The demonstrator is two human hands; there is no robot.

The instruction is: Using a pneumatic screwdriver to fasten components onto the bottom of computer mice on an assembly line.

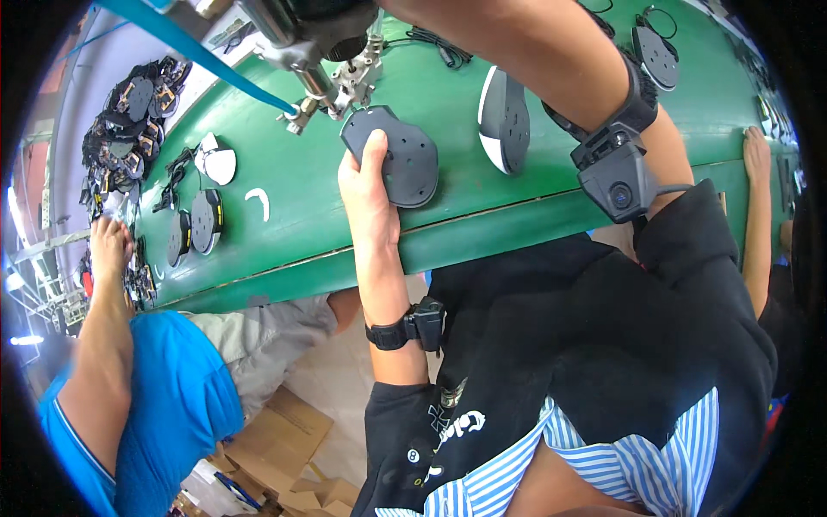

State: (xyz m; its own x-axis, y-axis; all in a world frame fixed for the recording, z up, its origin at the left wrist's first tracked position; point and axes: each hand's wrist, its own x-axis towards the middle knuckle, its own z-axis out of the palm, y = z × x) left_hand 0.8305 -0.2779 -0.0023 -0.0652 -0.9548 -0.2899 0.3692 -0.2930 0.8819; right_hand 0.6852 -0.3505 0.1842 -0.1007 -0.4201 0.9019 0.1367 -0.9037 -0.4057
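My left hand (369, 185) is closed round a computer mouse (412, 164), its thumb lying over the dark grey underside with small round holes. The mouse is held bottom up, its far end right beneath the metal tip of a screwdriving head (355, 82). Whether the tip touches the mouse, I cannot tell. My right forearm (551, 60) reaches across the top of the picture, and its hand lies beyond the upper edge, out of view. To the right of the held mouse, a white and dark grey mouse (508, 121) rests on its side on the green work surface (301, 172).
A blue air hose (198, 56) runs down to the screwdriving head. At left lie two dark mice (205, 221), a white shell (217, 162), a curved white strip (258, 203) and a heap of corded mice (129, 112). Co-workers' arms (103, 319) reach in on both sides.
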